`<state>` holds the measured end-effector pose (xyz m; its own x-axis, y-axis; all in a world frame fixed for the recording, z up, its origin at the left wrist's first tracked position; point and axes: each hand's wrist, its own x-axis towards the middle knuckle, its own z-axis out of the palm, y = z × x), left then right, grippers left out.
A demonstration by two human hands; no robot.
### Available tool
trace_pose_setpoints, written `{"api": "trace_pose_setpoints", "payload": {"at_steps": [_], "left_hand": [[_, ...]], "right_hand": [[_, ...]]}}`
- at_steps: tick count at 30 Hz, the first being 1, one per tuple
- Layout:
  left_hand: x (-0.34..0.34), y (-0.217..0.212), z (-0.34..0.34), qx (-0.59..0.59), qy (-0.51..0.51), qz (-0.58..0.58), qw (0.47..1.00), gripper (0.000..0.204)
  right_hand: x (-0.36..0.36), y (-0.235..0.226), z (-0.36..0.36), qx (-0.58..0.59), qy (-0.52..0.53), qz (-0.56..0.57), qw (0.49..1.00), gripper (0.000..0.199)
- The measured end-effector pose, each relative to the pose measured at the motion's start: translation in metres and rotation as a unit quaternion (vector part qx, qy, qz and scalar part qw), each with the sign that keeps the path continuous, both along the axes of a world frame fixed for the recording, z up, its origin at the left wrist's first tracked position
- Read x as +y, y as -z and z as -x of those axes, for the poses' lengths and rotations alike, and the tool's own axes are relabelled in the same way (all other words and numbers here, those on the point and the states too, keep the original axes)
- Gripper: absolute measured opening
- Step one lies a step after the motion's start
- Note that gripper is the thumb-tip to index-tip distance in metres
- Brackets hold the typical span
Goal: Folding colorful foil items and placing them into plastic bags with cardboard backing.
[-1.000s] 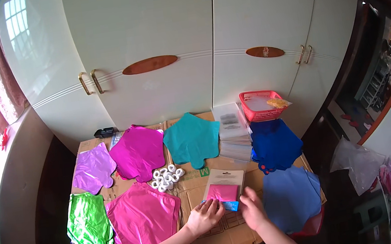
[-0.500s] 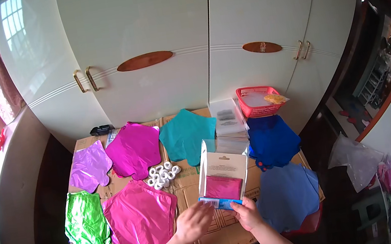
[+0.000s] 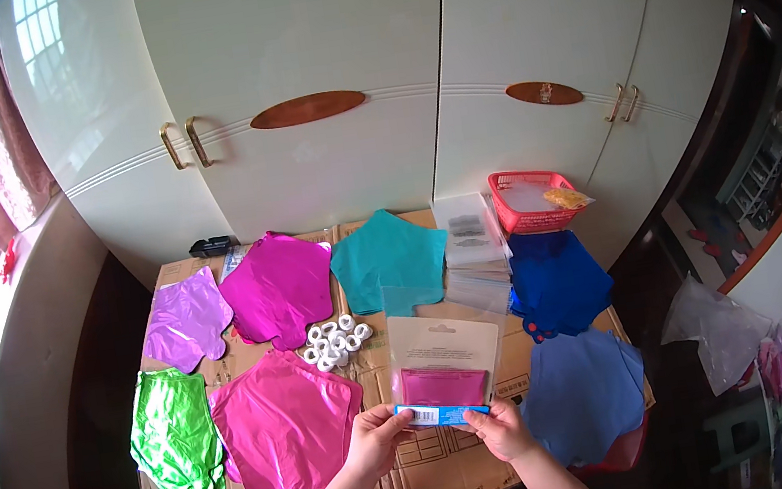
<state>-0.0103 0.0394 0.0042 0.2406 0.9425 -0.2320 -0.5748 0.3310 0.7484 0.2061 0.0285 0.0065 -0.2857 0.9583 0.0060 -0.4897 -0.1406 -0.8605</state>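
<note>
A clear plastic packet (image 3: 446,386) is held up over the near middle of the table, its lower edge toward me. Inside lie a pale card with a hang hole and a folded piece of pink foil; a blue strip with a barcode runs along the bottom. My left hand (image 3: 378,441) pinches the lower left corner, thumb on the strip. At the lower right corner my right hand (image 3: 501,428) grips it the same way. Just left of the packet is a pile of flat pink foil balloons (image 3: 290,427); to the right is a greyish-blue pile (image 3: 583,398).
Cardboard (image 3: 446,479) covers the table. Flat foil balloons in green (image 3: 174,439), lilac (image 3: 186,321), purple (image 3: 278,287), teal (image 3: 391,260) and dark blue (image 3: 563,281) surround white ribbon rolls (image 3: 335,344). Clear bags (image 3: 470,233) and a red basket (image 3: 541,217) sit at the back.
My left hand, earlier lifted loosely over the packet's lower left, now grips that corner. The packet's top has tipped away and lies lower. The whole view has shifted slightly.
</note>
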Motion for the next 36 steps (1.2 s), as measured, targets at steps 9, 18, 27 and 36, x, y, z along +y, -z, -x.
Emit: {"api": "trace_pose_setpoints", "payload": {"at_steps": [9,18,27,36], "left_hand": [[-0.007,-0.004,-0.008,0.064,-0.088,-0.097,0.989,0.013],[-0.008,-0.005,-0.012,0.059,-0.125,-0.119,0.983,0.012],[-0.010,-0.011,-0.019,0.062,-0.114,-0.115,0.985,0.010],[-0.013,-0.005,-0.022,0.085,-0.065,-0.117,0.987,0.021]], "right_hand": [[0.009,-0.011,0.009,-0.026,0.056,-0.030,0.998,0.017],[0.010,-0.021,0.016,-0.032,0.066,-0.025,0.997,0.016],[0.009,-0.021,0.016,-0.038,0.058,-0.017,0.997,0.013],[0.004,-0.013,0.033,-0.061,0.153,-0.030,0.986,0.012]]}}
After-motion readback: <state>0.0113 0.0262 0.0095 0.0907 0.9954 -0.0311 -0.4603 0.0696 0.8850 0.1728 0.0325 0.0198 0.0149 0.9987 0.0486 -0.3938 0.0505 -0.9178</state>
